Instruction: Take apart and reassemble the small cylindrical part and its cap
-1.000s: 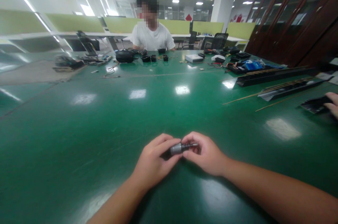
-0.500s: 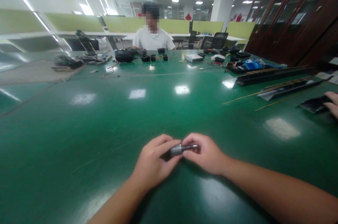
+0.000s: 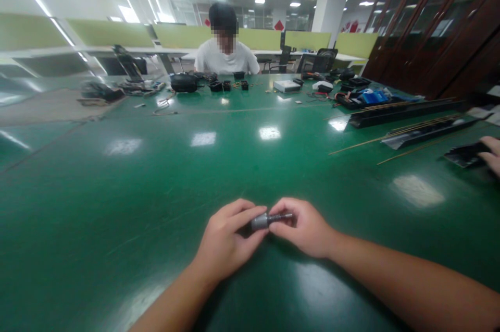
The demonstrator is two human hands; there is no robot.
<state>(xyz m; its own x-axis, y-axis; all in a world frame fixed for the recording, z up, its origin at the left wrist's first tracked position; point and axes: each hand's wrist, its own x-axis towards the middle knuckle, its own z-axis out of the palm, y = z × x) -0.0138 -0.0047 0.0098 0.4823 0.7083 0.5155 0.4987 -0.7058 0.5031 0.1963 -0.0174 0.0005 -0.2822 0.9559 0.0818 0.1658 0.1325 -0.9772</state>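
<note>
Low in the view, a small grey metal cylinder with a thinner dark shaft (image 3: 260, 222) lies between my two hands, its exact kind too small to make out. My left hand (image 3: 228, 235) is closed round the thick grey end, thumb below and fingers above. On the shaft side, the thumb and forefinger of my right hand (image 3: 302, 228) pinch the part near where it joins the cylinder. The shaft's tip points right, toward my right palm. Both hands are just over the glossy green table (image 3: 164, 181), and my fingers cover part of the piece.
Across the table sits a person in a white shirt (image 3: 226, 58). Small black boxes (image 3: 215, 86) and a white box (image 3: 287, 85) stand along the far side. Dark channels with thin rods (image 3: 425, 131) lie at right, where another person's hand (image 3: 491, 155) touches a black piece (image 3: 464, 155).
The person across the table has lowered their head to face forward. My hands and the metal piece have barely moved.
</note>
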